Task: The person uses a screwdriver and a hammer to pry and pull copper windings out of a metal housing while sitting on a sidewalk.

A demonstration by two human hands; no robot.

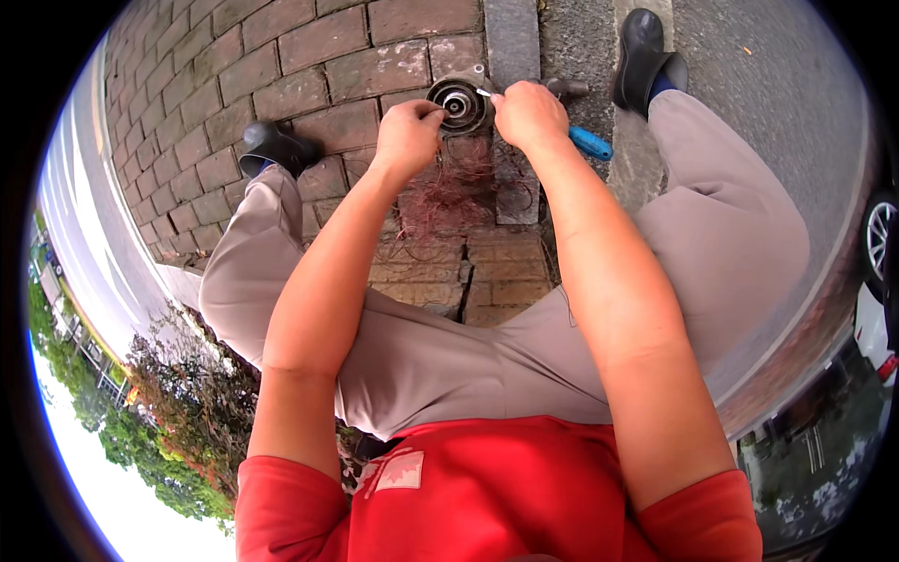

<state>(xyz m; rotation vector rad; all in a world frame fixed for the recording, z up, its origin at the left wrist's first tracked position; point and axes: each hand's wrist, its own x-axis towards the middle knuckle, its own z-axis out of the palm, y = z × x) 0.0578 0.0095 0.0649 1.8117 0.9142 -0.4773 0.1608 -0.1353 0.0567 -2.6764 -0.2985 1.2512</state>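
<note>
A round metal motor part (458,101) with ring-shaped windings lies on the brick pavement between my feet. My left hand (407,134) pinches at its left rim, fingers closed on thin wire. My right hand (529,114) grips a blue-handled tool (590,143) whose metal tip (483,92) touches the part's top right. A tangle of reddish copper wire (454,187) lies loose on the bricks just below both hands.
Red brick paving (281,66) meets a grey stone kerb (512,37) and asphalt road (777,84) on the right. My black shoes (273,145) (641,51) flank the work spot. A car wheel (880,239) shows at the far right.
</note>
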